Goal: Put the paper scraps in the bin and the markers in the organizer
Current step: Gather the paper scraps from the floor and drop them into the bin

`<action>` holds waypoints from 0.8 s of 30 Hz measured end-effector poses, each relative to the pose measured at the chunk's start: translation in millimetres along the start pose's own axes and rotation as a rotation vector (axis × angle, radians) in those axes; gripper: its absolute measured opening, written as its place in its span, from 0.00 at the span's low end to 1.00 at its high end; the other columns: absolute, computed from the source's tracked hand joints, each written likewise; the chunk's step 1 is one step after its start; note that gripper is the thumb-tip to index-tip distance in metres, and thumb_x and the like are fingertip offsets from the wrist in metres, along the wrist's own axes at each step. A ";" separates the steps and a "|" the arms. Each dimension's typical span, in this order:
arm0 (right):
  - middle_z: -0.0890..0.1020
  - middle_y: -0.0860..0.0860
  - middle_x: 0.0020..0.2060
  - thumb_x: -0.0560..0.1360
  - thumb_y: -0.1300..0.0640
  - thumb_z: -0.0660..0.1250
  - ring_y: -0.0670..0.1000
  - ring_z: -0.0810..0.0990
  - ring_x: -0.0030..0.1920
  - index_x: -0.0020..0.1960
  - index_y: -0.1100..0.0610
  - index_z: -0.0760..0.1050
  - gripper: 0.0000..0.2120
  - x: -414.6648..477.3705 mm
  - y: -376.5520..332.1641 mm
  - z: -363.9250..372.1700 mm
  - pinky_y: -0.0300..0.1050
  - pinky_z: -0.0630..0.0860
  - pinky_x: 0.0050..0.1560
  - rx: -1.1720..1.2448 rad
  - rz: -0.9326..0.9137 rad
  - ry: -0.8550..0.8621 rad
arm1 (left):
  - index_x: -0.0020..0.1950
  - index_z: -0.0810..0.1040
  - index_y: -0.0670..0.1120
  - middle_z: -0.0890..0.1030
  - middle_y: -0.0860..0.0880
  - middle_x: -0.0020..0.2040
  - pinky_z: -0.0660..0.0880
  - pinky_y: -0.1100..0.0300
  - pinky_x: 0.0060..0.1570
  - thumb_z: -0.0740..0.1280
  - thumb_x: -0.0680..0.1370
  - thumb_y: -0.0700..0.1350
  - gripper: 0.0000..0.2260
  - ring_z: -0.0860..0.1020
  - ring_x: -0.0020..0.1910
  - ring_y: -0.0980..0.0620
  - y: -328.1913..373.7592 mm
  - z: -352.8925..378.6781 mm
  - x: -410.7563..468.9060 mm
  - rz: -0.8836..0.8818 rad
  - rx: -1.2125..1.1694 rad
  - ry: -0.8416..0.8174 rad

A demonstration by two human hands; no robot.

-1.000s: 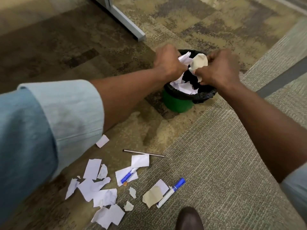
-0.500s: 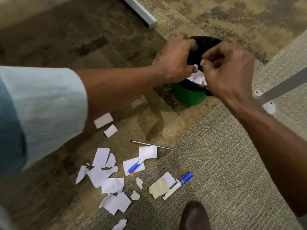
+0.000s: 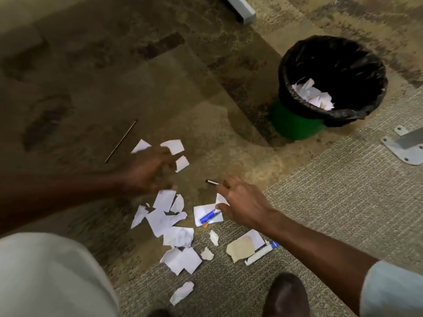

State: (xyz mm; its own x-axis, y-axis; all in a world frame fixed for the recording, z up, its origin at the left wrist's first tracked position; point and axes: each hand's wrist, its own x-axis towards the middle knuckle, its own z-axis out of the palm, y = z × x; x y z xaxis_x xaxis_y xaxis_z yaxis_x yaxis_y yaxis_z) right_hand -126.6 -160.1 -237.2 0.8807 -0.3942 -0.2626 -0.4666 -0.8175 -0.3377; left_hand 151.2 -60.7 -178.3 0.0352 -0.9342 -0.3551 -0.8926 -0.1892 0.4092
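Note:
A green bin (image 3: pixel 295 124) with a black liner stands at the upper right, and white scraps (image 3: pixel 313 94) lie inside it. Several torn paper scraps (image 3: pixel 169 220) are scattered on the carpet below centre, among them a tan scrap (image 3: pixel 240 249). A blue-capped marker (image 3: pixel 209 217) lies on a white scrap. A second white marker (image 3: pixel 261 252) is partly hidden under my right forearm. My left hand (image 3: pixel 148 172) is blurred and hovers low over the upper scraps, holding nothing I can see. My right hand (image 3: pixel 242 202) has its fingers apart, with the thumb beside the first marker. No organizer is in view.
A thin metal rod (image 3: pixel 121 140) lies on the carpet at the left, and another thin stick (image 3: pixel 214 182) lies by my right fingers. A grey furniture foot plate (image 3: pixel 407 145) is at the right edge, a grey bar (image 3: pixel 242 8) at the top. My shoe (image 3: pixel 286 294) is at the bottom.
Both hands let go of the paper over the bin and came down and left to the scraps on the floor. The bin now holds the dropped paper.

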 end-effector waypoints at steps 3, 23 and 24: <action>0.72 0.55 0.68 0.78 0.48 0.69 0.58 0.69 0.70 0.72 0.49 0.70 0.24 6.1 0.3 9.2 0.56 0.80 0.51 -0.094 -0.033 -0.081 | 0.75 0.68 0.57 0.67 0.53 0.75 0.74 0.55 0.64 0.78 0.63 0.70 0.45 0.68 0.71 0.51 -17.4 49.3 -34.8 -0.031 0.035 -0.098; 0.87 0.53 0.45 0.78 0.61 0.68 0.52 0.80 0.34 0.60 0.50 0.81 0.13 32.5 -5.5 -8.9 0.40 0.72 0.31 0.076 -0.023 0.034 | 0.66 0.78 0.51 0.75 0.44 0.70 0.81 0.47 0.57 0.83 0.67 0.47 0.29 0.74 0.65 0.42 -29.8 129.2 -57.8 0.116 0.128 0.069; 0.86 0.55 0.48 0.78 0.64 0.66 0.56 0.82 0.35 0.63 0.51 0.79 0.16 35.5 -9.4 -7.1 0.43 0.75 0.33 0.051 -0.059 0.060 | 0.65 0.79 0.51 0.76 0.44 0.69 0.81 0.48 0.56 0.83 0.68 0.46 0.27 0.75 0.64 0.42 -28.8 128.7 -57.7 0.110 0.118 0.073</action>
State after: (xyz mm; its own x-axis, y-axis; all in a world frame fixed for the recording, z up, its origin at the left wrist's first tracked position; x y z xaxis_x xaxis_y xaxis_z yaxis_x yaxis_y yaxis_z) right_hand -90.4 -169.4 -236.9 0.9095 -0.3713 -0.1869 -0.4156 -0.8182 -0.3973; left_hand 117.0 37.6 -277.8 -0.0371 -0.9677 -0.2494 -0.9394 -0.0514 0.3390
